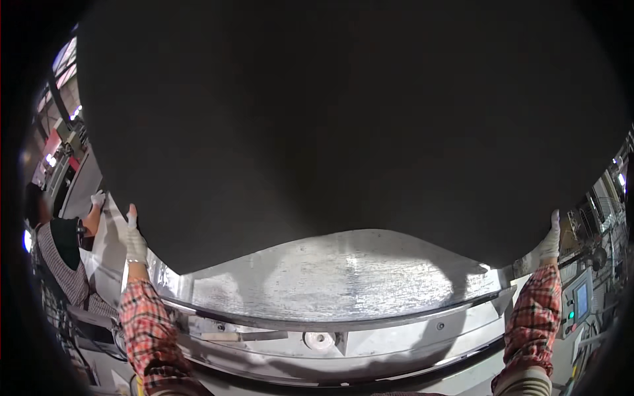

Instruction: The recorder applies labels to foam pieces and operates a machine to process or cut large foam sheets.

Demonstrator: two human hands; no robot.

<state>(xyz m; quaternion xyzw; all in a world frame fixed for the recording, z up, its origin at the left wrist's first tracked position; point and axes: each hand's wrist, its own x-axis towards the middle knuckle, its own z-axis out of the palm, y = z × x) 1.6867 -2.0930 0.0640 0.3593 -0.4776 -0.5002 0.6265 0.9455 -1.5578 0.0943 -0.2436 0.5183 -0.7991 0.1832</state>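
Note:
A very large, flexible black sheet (343,132) fills most of the view, its near edge sagging in a wave. My left hand (136,239), in a white glove with the thumb tip bare, grips the sheet's left edge. At the opposite edge, my right hand (551,237), gloved in white too, holds the sheet with its thumb pointing up. The fingers of both hands are mostly hidden behind the sheet. Below the sheet's near edge shows a scuffed, shiny metal machine bed (317,280).
A rail (330,325) runs along the bed's front, above a pale machine frame (396,342) with a round fitting (319,340). A control panel (580,300) with a screen and lit button stands at right. Another person (63,257) works at left, with one gloved hand at a pale surface.

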